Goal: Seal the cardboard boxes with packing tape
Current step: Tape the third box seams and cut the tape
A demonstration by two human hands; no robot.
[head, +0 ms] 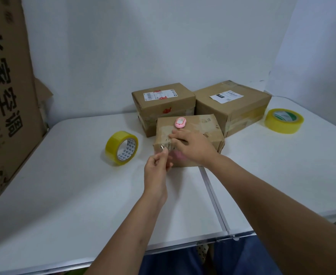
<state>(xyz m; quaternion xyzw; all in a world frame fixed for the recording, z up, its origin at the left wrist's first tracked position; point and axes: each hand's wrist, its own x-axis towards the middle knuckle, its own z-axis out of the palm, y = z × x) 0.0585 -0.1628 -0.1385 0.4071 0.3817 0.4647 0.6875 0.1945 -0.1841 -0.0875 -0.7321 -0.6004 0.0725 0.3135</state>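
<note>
The small box (189,139) sits mid-counter, nearest of three boxes. The right hand (193,147) lies across its top, fingers fairly straight, pressing down near the left end. The left hand (157,167), just in front of the box's near left corner, pinches a strip of clear tape (164,148) that runs up onto that corner. A pink cutter (180,122) lies on the box's far top. Behind stand a middle box (163,104) and, to its right, a large box (232,104). A yellow roll (121,148) stands on edge to the left on the white counter (64,185); another roll (284,121) lies flat far right. Printed cardboard (6,86) leans at the far left.
</note>
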